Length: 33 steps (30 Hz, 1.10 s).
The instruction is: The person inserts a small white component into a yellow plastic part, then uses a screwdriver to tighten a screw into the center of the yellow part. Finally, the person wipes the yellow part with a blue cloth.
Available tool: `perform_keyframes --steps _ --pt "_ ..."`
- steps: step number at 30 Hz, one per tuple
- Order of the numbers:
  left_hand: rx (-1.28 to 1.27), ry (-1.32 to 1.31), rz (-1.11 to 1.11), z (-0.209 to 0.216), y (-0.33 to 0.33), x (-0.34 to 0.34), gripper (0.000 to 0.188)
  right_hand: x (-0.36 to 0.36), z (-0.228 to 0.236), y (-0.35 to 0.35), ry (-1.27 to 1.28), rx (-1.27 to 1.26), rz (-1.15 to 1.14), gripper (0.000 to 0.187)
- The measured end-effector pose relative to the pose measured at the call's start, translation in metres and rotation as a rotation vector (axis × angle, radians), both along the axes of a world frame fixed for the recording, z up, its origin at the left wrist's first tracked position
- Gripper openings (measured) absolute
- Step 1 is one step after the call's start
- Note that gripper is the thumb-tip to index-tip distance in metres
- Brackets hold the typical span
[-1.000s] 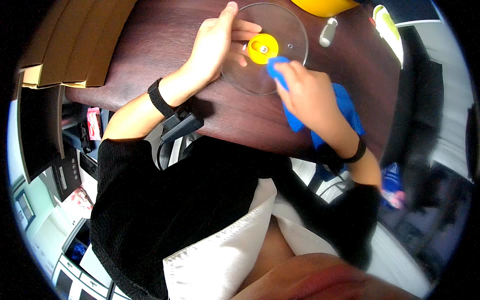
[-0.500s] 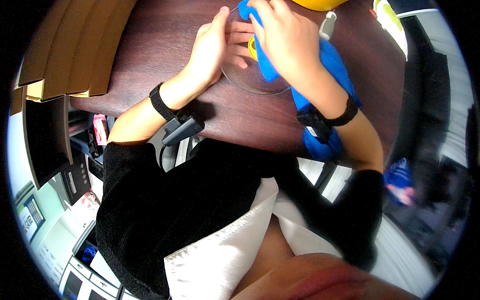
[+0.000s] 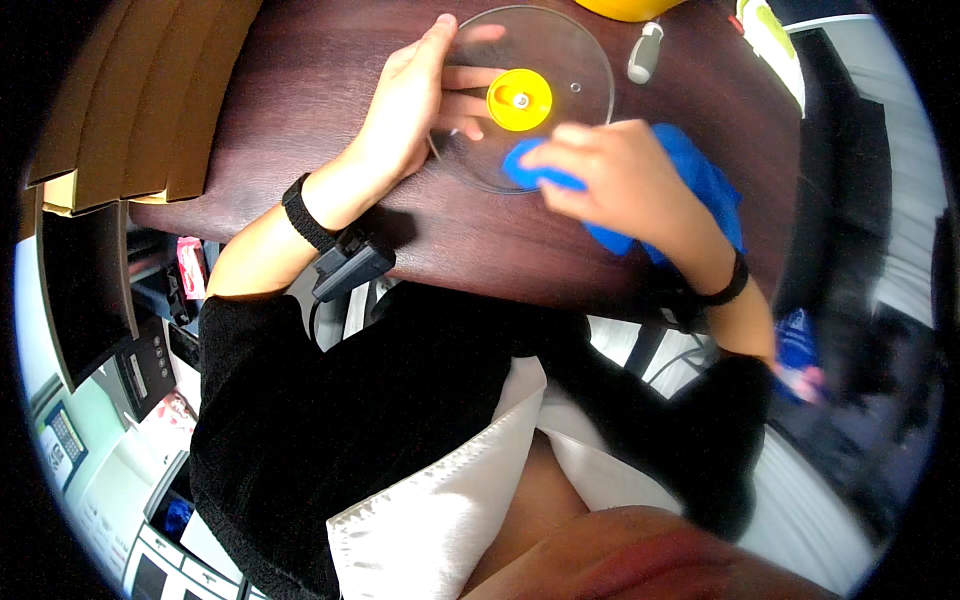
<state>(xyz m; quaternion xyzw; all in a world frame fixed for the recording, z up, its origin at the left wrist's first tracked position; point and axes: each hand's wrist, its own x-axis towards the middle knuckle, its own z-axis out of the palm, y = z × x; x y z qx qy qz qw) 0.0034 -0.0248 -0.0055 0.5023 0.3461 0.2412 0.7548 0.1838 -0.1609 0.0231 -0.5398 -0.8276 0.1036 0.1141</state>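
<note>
A round clear glass lid (image 3: 550,55) with a yellow disc (image 3: 519,100) and a screw head at its centre is held over the table. My left hand (image 3: 405,110) grips its left edge, the thumb along the rim and the fingers spread behind the glass, showing through it. A blue cloth (image 3: 690,170) is bunched in my right hand (image 3: 620,180), which is closed and a little blurred. One end of that cloth touches the lid's lower edge; the rest trails over the table beside my right wrist.
A grey-white handled object (image 3: 645,53) lies on the dark wood table (image 3: 300,100) right of the lid. Part of a yellow object (image 3: 628,8) shows at the far edge. Folded cardboard (image 3: 150,100) stands at the left, and a green-white packet (image 3: 770,40) at the far right.
My right hand has moved with the blue cloth from the lid's top and centre down to its lower right edge. The yellow disc is now uncovered.
</note>
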Motion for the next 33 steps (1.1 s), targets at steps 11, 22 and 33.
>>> perform_keyframes --steps 11,22,33 --pt "-0.014 -0.01 -0.029 -0.004 0.004 0.0 0.055 -0.021 -0.011 0.06 0.076 0.502 -0.246 0.025" --pt "0.102 0.0 -0.094 0.005 -0.003 0.001 0.059 0.007 -0.001 0.004 -0.046 0.152 -0.103 0.027" --pt "0.134 -0.043 -0.066 -0.004 0.0 0.0 0.053 -0.028 -0.007 0.041 0.08 0.444 -0.077 0.028"
